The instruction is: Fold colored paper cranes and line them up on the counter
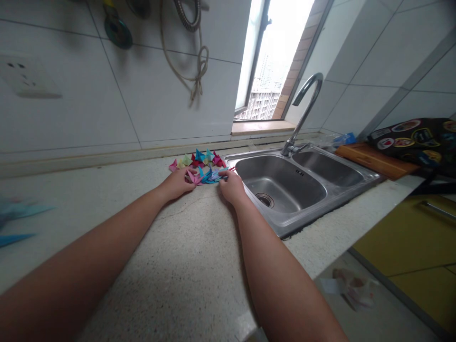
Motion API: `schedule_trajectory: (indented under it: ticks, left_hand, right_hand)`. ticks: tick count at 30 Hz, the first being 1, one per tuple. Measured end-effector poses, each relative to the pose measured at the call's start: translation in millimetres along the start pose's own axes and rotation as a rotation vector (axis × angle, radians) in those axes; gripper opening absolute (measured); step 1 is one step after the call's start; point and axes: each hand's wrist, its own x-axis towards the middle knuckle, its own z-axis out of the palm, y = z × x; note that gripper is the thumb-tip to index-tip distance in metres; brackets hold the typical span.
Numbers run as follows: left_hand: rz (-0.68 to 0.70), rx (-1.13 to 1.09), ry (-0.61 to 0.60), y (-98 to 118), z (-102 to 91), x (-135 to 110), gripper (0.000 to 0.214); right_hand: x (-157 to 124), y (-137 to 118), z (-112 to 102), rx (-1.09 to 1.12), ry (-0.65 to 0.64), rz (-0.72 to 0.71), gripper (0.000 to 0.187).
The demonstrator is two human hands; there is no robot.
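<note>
A cluster of folded paper cranes (pixel 207 156) in pink, yellow, red and blue stands on the counter just left of the sink. At the cluster's front left, the fingers of my left hand (pixel 179 184) are closed on a pink paper crane (pixel 194 178). My right hand (pixel 232 185) has its thumb and fingers curled at the right end of the front row, on light-blue paper cranes (pixel 213 176). Blue cranes packed together fill the gap between my hands. My fingers hide parts of the outer cranes.
To the right is a steel double sink (pixel 245 190) with a tall faucet (pixel 313 90). A wooden board (pixel 377 160) and a patched dark bag (pixel 420 140) lie beyond it. Blurred blue paper shapes (pixel 17 239) lie at the counter's left. An open window (pixel 263 71) is behind.
</note>
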Motion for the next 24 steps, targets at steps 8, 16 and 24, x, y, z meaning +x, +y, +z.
schedule_trajectory:
  ticks: [8, 16, 24]
  left_hand:
    - [0.039, 0.022, -0.058, 11.3, -4.4, -4.4, 0.059]
    - [-0.024, 0.008, -0.136, 18.0, -8.0, 0.2, 0.074]
    - [0.002, -0.023, -0.144, 21.9, -8.9, 0.1, 0.068]
  right_hand:
    - [-0.6, -0.2, -0.7, -0.012, -0.006, 0.002, 0.032]
    - [-0.8, -1.5, -1.1, -0.024, -0.020, 0.012, 0.031]
    - [-0.6, -2.3, -1.7, -0.033, -0.014, 0.011, 0.031]
